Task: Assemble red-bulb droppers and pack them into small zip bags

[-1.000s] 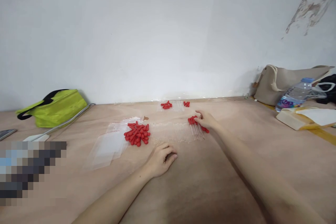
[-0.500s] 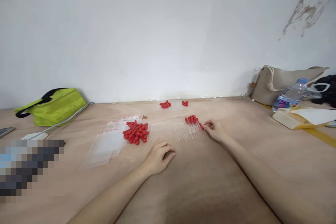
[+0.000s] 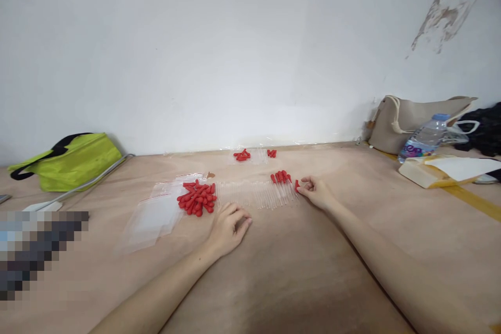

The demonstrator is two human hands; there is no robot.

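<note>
My right hand pinches a red rubber bulb at the right end of a row of thin clear pipette tubes. Whether a tube sits in that bulb is hard to make out. Just left of it, several droppers with red bulbs on their far ends lie side by side. My left hand rests on the table in front of the tubes, fingers loosely curved and thumb apart, holding nothing visible. Left of the tubes is a heap of loose red bulbs.
Clear zip bags lie left of the heap. Near the wall are small groups of red bulbs on clear plastic. A lime-green bag sits at left; a beige bag, water bottle and yellow-white packet at right.
The bulb at my right fingertips, slanted beside the capped droppers before, now stands more upright and a little apart from them. My left hand stays in nearly the same place; the view has shifted slightly.
</note>
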